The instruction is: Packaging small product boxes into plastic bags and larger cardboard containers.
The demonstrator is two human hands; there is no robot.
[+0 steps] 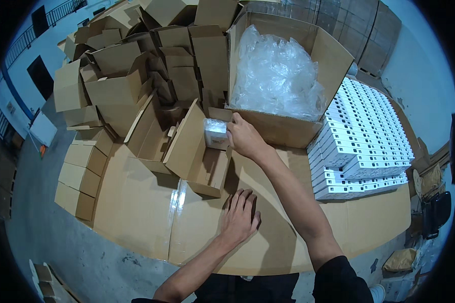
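My right hand pinches the edge of a small, shiny, pale packet that looks wrapped in clear plastic. The packet sits at the far end inside an open, narrow cardboard box. To the left, a second open cardboard box stands beside it, with folded cardboard inside. My left hand lies palm down on the cardboard-covered table, just in front of the narrow box, fingers spread and holding nothing.
A large carton full of clear plastic bags stands behind my right hand. Stacked small white boxes fill the right side. Many open cartons pile up at the back left, and closed brown boxes line the left edge.
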